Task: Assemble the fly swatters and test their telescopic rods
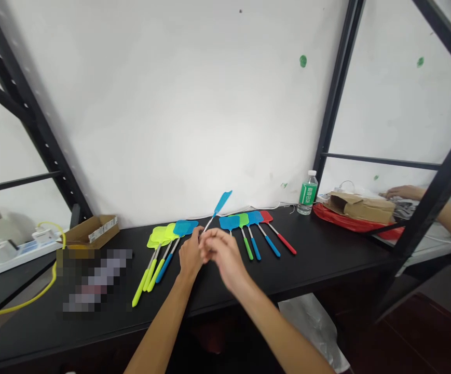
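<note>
A blue fly swatter (222, 201) with a thin metal shaft is tilted up in the middle of the black table, its lower end in my closed left hand (191, 255). Right beside it, my right hand (225, 255) has curled fingers close to the shaft; what they grip, if anything, is hidden. To the left lie several yellow-green fly swatters (158, 235) and blue ones (182, 227), fanned out with overlapping heads. On the right is another fan, with a green swatter (244, 221), blue swatters (255, 217) and a red swatter (265, 217).
A green-labelled water bottle (307, 195) stands at the back right by the black rack post. An open cardboard box (98, 231) and a yellow cable (56, 270) are at the left. Beyond the post are a crumpled carton (369, 208), red plastic (338, 218) and another person's hand (406, 192).
</note>
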Demonstrator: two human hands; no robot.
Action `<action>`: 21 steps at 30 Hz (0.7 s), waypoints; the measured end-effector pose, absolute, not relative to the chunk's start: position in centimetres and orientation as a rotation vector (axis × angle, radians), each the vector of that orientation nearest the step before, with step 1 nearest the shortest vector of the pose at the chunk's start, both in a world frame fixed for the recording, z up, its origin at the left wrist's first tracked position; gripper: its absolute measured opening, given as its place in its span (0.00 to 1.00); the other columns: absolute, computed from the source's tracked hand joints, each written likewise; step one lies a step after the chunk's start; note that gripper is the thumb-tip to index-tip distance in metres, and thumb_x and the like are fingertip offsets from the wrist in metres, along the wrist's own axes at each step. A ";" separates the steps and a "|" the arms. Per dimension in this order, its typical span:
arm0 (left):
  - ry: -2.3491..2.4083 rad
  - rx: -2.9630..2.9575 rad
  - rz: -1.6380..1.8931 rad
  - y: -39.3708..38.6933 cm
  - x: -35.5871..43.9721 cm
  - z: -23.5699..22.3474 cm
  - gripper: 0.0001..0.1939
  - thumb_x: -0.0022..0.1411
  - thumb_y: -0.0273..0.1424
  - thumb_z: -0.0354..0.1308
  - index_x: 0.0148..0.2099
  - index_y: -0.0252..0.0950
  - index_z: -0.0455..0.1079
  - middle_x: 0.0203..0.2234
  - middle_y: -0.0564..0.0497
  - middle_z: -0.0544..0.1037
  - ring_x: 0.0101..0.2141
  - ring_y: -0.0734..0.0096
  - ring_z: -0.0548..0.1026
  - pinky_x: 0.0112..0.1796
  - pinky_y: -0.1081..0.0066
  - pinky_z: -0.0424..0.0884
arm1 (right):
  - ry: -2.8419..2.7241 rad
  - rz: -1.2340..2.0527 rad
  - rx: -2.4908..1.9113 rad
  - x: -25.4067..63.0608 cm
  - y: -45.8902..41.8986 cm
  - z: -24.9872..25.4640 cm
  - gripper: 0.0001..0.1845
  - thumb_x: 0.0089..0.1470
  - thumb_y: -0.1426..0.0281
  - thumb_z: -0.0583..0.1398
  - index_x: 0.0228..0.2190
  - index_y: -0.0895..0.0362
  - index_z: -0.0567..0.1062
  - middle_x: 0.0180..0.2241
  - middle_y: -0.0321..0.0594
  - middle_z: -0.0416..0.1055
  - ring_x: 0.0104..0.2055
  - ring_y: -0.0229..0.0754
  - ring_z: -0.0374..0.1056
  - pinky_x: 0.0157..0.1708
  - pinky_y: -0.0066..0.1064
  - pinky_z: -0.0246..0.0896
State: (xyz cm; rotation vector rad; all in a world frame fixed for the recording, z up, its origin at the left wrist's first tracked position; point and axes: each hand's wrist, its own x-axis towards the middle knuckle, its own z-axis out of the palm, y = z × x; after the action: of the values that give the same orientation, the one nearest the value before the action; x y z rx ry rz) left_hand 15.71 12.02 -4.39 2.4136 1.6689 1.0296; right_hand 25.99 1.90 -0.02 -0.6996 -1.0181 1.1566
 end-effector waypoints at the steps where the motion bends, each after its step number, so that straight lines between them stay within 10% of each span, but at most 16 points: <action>1: 1.652 2.390 1.069 12.0 15.7 -4.4 0.19 0.72 0.40 0.42 0.58 0.39 0.63 0.33 0.48 0.80 0.34 0.64 0.77 0.32 0.71 0.62 | -0.962 1.131 -0.808 27.1 4.0 0.4 0.12 0.46 0.60 0.64 0.29 0.55 0.72 0.27 0.39 0.71 0.24 0.37 0.65 0.22 0.28 0.60; 21: 1.678 2.628 0.925 12.4 17.3 -4.6 0.20 0.71 0.42 0.42 0.59 0.46 0.66 0.40 0.46 0.80 0.38 0.60 0.78 0.33 0.71 0.63 | -0.923 0.970 -0.836 32.3 14.9 -5.1 0.25 0.44 0.48 0.65 0.31 0.58 0.80 0.28 0.39 0.71 0.24 0.32 0.60 0.19 0.23 0.50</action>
State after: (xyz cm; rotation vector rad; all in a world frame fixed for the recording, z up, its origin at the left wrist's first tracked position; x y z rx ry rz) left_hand 17.27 12.40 -4.62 2.6284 1.6784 0.9252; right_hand 32.29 14.88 -5.09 -0.8361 -0.9228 0.9704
